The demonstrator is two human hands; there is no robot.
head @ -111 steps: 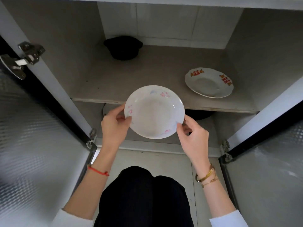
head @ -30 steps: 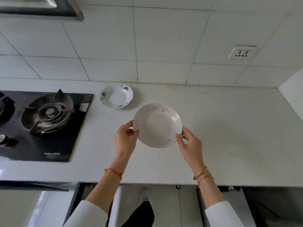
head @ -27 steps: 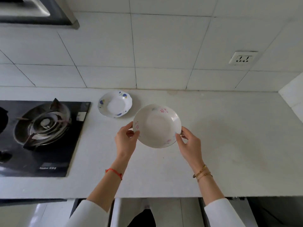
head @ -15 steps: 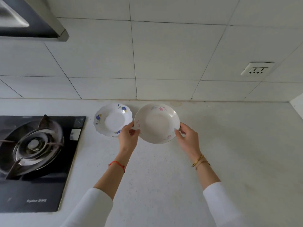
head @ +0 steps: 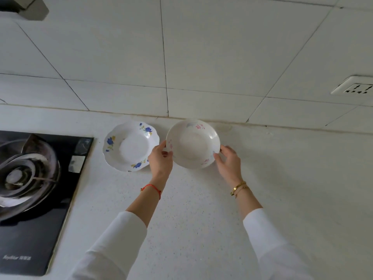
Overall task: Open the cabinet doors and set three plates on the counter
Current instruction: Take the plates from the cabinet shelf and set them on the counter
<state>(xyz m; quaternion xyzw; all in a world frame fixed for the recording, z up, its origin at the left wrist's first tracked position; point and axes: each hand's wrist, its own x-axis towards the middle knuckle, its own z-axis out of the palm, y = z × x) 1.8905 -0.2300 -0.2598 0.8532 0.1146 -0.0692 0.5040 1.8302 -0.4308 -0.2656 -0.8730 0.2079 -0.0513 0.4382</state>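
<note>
A white plate with pink flowers [head: 192, 143] is at the back of the white counter [head: 201, 209], close to the tiled wall. My left hand [head: 160, 158] grips its left rim and my right hand [head: 228, 158] grips its right rim. Whether its base touches the counter I cannot tell. Just to its left a scalloped white plate with blue flowers [head: 129, 146] lies flat on the counter; my left hand overlaps its right edge. The cabinet is out of view.
A black gas hob with a burner [head: 30, 174] fills the counter's left side. A range hood corner [head: 30, 7] shows at top left. A wall socket [head: 355, 88] sits on the tiles at right.
I carried the pink-flowered plate from the cabinet up to the counter, then forward toward the wall, until it came beside the blue-flowered plate. Both hands kept their grip.
</note>
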